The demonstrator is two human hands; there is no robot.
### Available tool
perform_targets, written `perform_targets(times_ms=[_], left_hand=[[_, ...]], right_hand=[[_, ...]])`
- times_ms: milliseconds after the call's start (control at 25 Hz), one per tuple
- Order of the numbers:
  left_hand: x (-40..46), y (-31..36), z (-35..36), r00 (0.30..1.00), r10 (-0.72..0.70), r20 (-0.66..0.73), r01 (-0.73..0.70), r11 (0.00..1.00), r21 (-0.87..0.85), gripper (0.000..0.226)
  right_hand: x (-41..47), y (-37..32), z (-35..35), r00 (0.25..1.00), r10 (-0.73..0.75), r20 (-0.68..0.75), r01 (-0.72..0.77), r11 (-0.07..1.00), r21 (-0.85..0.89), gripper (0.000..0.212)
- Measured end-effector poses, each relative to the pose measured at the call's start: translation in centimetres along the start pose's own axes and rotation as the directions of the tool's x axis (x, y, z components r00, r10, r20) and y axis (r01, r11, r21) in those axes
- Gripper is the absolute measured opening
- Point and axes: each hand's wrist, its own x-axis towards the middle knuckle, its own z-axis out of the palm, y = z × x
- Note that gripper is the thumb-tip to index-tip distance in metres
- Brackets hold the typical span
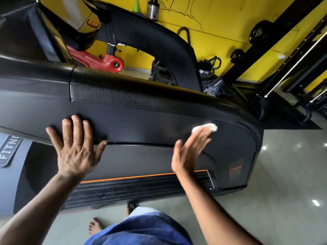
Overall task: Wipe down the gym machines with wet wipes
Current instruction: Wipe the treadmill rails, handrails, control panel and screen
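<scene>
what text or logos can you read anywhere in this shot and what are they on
"FITNE", cut off by the frame edge: on the grey badge at the machine's left end.
Red sticker on the black cover's right end: too blurred to read.
Small mark on the red machine part behind: too small to read.
Canister on the yellow ledge: label unreadable.
No text on the wipe under the right hand.

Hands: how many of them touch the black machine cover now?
2. The left hand lies flat with spread fingers on the black cover. The right hand presses a white wipe against it further right.
</scene>
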Motion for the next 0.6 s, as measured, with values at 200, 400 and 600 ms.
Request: perform_targets(times_ms=[200,400,600], left_hand=[[-0.3,0.3,-0.4,0.999,-0.038,0.001,0.038,0.998,-0.043,0.074],[-0.3,0.5,-0.7,0.998,-0.057,0.026,0.059,0.994,-0.093,0.077],[-0.3,1.4,-0.6,0.994,-0.107,0.017,0.108,0.982,-0.152,0.08]], right_hand=[[-4.3,5.5,0.9,0.931,0.361,0.042,-0.36,0.897,0.256,0.075],[1.1,11.8,-3.2,0.743,0.563,-0.362,-0.468,0.823,0.321,0.037],[2.8,13.1,-5.0,0.571,0.798,-0.191,-0.626,0.574,0.527,0.013]])
